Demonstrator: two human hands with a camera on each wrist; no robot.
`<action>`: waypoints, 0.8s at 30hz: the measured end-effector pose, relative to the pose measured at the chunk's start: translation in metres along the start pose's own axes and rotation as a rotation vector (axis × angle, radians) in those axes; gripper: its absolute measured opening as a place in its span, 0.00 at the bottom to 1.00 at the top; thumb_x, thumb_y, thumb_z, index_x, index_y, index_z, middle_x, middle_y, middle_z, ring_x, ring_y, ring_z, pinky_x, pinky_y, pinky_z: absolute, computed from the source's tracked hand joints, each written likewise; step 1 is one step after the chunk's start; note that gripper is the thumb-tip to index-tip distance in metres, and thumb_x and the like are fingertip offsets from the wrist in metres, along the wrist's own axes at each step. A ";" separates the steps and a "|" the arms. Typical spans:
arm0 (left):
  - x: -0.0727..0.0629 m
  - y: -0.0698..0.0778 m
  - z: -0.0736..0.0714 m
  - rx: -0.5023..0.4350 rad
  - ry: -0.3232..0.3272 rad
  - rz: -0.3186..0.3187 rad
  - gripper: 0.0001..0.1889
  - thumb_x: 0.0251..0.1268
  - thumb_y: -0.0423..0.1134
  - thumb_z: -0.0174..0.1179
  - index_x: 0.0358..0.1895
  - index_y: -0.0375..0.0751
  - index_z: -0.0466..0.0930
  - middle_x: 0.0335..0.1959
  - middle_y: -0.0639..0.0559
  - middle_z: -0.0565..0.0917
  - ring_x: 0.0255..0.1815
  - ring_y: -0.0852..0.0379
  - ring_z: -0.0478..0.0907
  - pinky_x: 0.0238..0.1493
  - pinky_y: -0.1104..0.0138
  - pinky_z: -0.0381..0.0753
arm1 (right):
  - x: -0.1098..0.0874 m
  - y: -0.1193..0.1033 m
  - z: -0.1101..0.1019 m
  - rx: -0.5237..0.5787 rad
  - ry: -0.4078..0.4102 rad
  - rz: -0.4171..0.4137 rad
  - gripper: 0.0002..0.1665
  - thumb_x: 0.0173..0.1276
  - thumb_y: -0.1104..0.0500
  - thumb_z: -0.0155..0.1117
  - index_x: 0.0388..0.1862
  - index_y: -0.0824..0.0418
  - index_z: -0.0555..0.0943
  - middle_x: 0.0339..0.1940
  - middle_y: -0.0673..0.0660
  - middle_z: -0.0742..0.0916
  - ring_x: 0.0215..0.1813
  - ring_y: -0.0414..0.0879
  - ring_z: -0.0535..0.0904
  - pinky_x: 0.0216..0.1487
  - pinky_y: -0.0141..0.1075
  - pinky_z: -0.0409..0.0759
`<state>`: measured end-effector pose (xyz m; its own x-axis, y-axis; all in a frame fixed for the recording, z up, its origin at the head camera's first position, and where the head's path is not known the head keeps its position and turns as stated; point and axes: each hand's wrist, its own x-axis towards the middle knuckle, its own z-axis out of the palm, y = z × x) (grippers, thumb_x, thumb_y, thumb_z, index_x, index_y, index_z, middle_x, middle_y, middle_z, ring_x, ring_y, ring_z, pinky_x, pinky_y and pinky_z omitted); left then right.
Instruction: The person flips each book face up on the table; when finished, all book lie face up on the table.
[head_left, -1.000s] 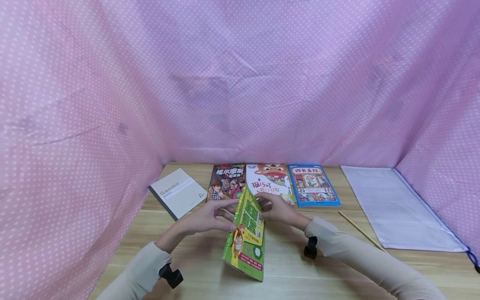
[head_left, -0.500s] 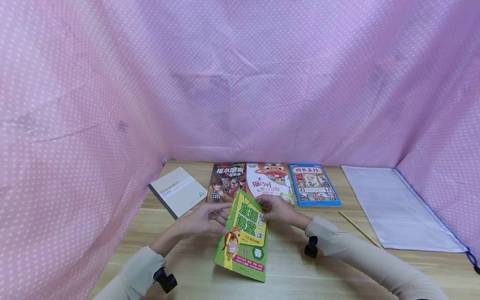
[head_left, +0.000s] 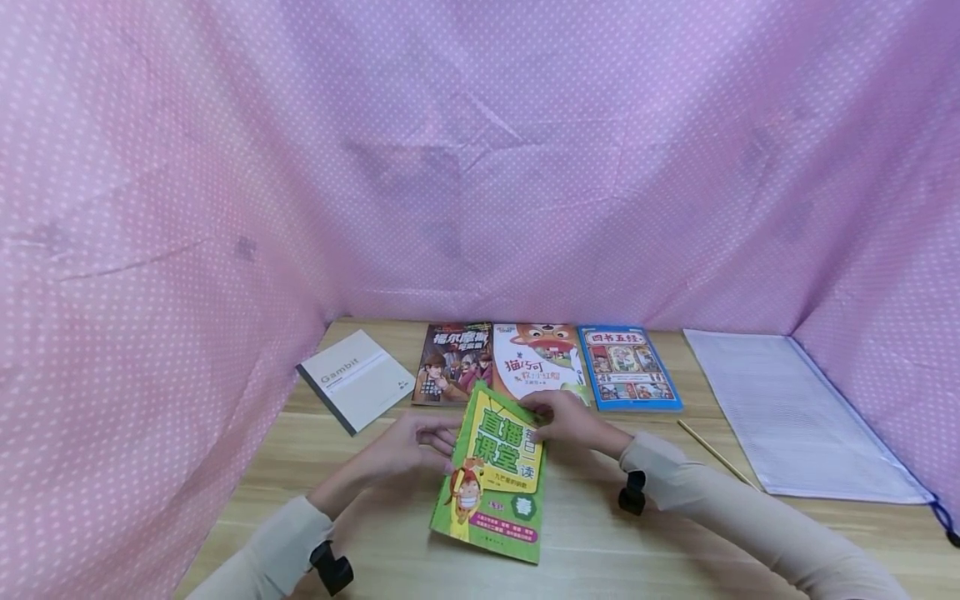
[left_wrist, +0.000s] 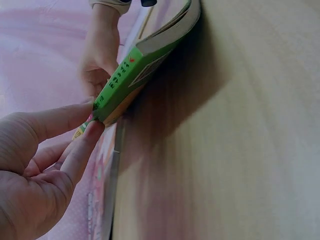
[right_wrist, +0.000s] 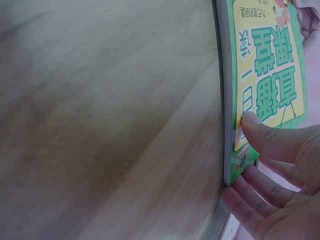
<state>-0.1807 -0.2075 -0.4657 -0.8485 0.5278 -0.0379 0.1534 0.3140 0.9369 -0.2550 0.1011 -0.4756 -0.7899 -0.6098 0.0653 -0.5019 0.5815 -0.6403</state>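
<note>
A green paperback book (head_left: pixel 491 508) with a yellow title panel is held raised and tilted over the near middle of the table, front cover towards the head camera. My left hand (head_left: pixel 397 450) pinches its spine edge; in the left wrist view the thumb and a finger press either side of the green spine (left_wrist: pixel 125 75). At the upper right corner my right hand (head_left: pixel 573 421) grips the book. The right wrist view shows that thumb (right_wrist: pixel 265 135) lying on the cover and the other fingers partly hidden behind the page edge.
Along the back of the wooden table (head_left: pixel 352 517) lie a grey Gambit notebook (head_left: pixel 363 379), a dark detective-style comic (head_left: pixel 450 367), a white cartoon book (head_left: pixel 536 362) and a blue-bordered book (head_left: pixel 630 367). To the right are a thin golden stick (head_left: pixel 716 452) and a white mesh zip pouch (head_left: pixel 802 417). Pink dotted cloth (head_left: pixel 480 167) hangs around.
The book has turned from nearly edge-on to showing its front cover broadly, and its right side has shifted right with my right hand. Both hands keep their hold.
</note>
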 end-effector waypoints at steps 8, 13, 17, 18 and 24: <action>0.000 -0.007 0.007 -0.032 0.018 -0.065 0.37 0.56 0.29 0.73 0.71 0.28 0.70 0.51 0.39 0.87 0.50 0.50 0.87 0.53 0.68 0.87 | -0.005 0.007 -0.005 -0.023 -0.010 0.008 0.31 0.57 0.64 0.80 0.62 0.62 0.83 0.55 0.57 0.89 0.53 0.49 0.85 0.56 0.44 0.85; 0.002 -0.009 0.012 -0.037 0.013 -0.081 0.38 0.56 0.29 0.73 0.72 0.29 0.69 0.51 0.40 0.87 0.50 0.50 0.87 0.53 0.68 0.86 | -0.008 0.010 -0.007 -0.030 -0.016 0.014 0.30 0.58 0.63 0.79 0.61 0.62 0.84 0.54 0.57 0.89 0.52 0.48 0.85 0.53 0.44 0.85; 0.003 -0.010 0.014 -0.037 -0.002 -0.073 0.38 0.56 0.29 0.73 0.72 0.29 0.69 0.51 0.41 0.86 0.50 0.49 0.87 0.53 0.68 0.86 | -0.011 0.012 -0.008 -0.023 -0.020 0.011 0.29 0.58 0.63 0.79 0.60 0.64 0.84 0.53 0.58 0.89 0.50 0.48 0.84 0.49 0.41 0.85; 0.004 -0.011 0.015 -0.038 -0.008 -0.072 0.38 0.56 0.29 0.73 0.72 0.30 0.69 0.52 0.41 0.86 0.51 0.49 0.87 0.53 0.68 0.86 | -0.011 0.013 -0.008 -0.023 -0.020 0.010 0.28 0.58 0.63 0.79 0.59 0.64 0.84 0.53 0.58 0.89 0.48 0.47 0.83 0.47 0.40 0.84; 0.005 -0.011 0.018 -0.051 -0.033 -0.063 0.39 0.56 0.28 0.73 0.73 0.29 0.67 0.52 0.40 0.86 0.52 0.47 0.87 0.55 0.67 0.86 | -0.016 0.015 -0.011 -0.015 -0.013 0.034 0.26 0.58 0.62 0.79 0.56 0.65 0.86 0.49 0.57 0.88 0.42 0.46 0.77 0.41 0.31 0.76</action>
<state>-0.1773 -0.1940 -0.4828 -0.8386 0.5339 -0.1082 0.0732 0.3071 0.9489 -0.2537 0.1257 -0.4783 -0.8017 -0.5968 0.0335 -0.4802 0.6097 -0.6306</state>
